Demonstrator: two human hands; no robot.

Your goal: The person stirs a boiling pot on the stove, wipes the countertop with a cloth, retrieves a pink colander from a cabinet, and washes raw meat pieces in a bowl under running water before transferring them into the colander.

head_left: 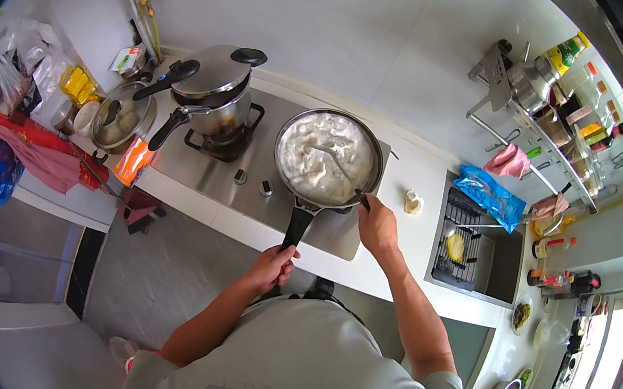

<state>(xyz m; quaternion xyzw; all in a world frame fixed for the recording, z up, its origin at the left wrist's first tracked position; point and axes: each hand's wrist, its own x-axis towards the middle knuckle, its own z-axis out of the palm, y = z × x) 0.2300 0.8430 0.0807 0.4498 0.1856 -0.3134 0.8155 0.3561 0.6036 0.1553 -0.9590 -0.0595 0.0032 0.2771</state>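
A frying pan (pixel 376 171) stands on the right side of the gas hob, holding a whitish, creamy mixture (pixel 315 165) with lumps and streaks. Its black handle (pixel 298 225) points towards me, and my left hand (pixel 272 269) grips the end of it. The fingers of my right hand (pixel 377 223) are closed around the dark handle of a utensil (pixel 337 162). Its thin metal part reaches into the mixture; the tip is hidden there, so its kind cannot be told.
Left of the pan, a pressure cooker (pixel 212 112) sits on another burner with its lid tilted. A lidded pot (pixel 122 120) stands further left. At right are a sink (pixel 495 268) with a black rack, a blue packet (pixel 490 197) and a wall shelf (pixel 536 127) of bottles.
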